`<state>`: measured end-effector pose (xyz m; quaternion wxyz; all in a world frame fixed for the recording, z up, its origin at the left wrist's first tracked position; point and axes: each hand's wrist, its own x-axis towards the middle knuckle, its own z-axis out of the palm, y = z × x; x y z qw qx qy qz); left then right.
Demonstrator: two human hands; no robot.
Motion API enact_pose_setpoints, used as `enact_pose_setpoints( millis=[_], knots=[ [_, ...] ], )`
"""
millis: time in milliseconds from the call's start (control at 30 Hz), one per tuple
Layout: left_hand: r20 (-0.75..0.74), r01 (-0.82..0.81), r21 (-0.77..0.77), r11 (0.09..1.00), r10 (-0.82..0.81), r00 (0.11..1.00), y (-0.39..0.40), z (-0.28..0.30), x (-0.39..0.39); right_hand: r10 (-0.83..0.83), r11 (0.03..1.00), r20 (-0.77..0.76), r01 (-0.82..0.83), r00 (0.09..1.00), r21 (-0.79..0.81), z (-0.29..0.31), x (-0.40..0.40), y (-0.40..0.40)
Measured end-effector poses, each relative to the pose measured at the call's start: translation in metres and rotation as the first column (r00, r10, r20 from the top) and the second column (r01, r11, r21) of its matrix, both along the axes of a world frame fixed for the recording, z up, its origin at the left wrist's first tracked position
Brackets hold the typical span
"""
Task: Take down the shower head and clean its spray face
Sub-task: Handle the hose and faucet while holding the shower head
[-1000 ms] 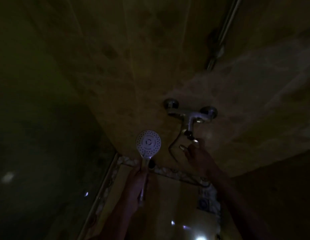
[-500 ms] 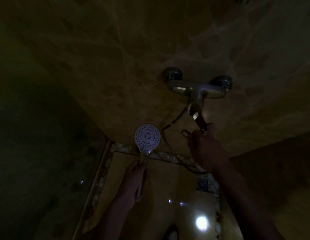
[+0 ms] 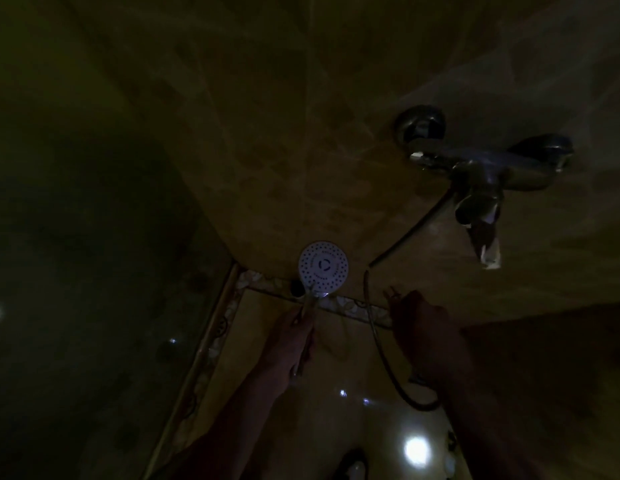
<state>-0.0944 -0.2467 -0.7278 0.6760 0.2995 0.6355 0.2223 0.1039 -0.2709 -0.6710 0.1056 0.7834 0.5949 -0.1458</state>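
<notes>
Already off its mount, shower head (image 3: 323,268) sits well left of and below the mixer (image 3: 481,164), landmark for everything. Left hand (image 3: 290,344) is wrapped tight round the handle, long axis running up and away from the wrist, white spray face turned toward the camera. Right hand (image 3: 422,327) hangs below the mixer spout, right of the head, empty as far as the dim light shows; fingers loosely curled with one poking up, not gripping anything. Hose (image 3: 381,344) drops from the mixer and loops between the two hands. Key relation: spray face lies up-left of the right hand, which is the free one, so wiping probably falls to it, reaching across the hose.
</notes>
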Motion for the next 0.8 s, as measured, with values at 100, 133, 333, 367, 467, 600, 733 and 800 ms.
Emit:
enact_pose_setpoints(
  millis=[100, 133, 333, 367, 467, 600, 733, 800],
  knots=[
    [-0.019, 0.028, -0.004, 1.0, -0.028, 0.999, 0.007, -0.021, 0.0, -0.071, 0.997, -0.099, 0.071, 0.993, -0.006, -0.02, -0.013, 0.011],
    [-0.031, 0.035, -0.009, 0.999, -0.035, 0.999, 0.01, -0.027, 0.001, -0.042, 0.999, -0.125, 0.04, 0.991, -0.018, -0.026, -0.019, 0.015],
    [-0.063, 0.054, -0.055, 0.997, -0.057, 0.996, 0.031, -0.058, 0.003, 0.074, 0.992, -0.131, -0.086, 0.989, -0.093, -0.05, -0.045, 0.035],
    [-0.07, 0.057, -0.047, 0.997, -0.06, 0.996, 0.033, -0.06, 0.003, 0.084, 0.992, -0.143, -0.096, 0.986, -0.08, -0.053, -0.049, 0.04],
    [-0.11, 0.109, -0.016, 0.994, -0.11, 0.988, 0.039, -0.065, 0.001, 0.079, 0.992, -0.17, -0.094, 0.982, -0.082, -0.065, -0.057, 0.055],
    [-0.115, 0.117, -0.001, 0.993, -0.116, 0.987, 0.045, -0.075, 0.0, 0.09, 0.989, -0.15, -0.106, 0.985, -0.101, -0.082, -0.058, 0.078],
    [-0.066, 0.114, -0.008, 0.993, -0.114, 0.991, 0.048, -0.077, -0.002, -0.023, 0.989, -0.168, -0.002, 0.986, -0.148, -0.078, -0.045, 0.102],
    [-0.086, 0.123, -0.001, 0.992, -0.123, 0.989, 0.051, -0.077, -0.003, -0.061, 0.988, -0.174, 0.035, 0.983, -0.15, -0.081, -0.038, 0.104]
  ],
)
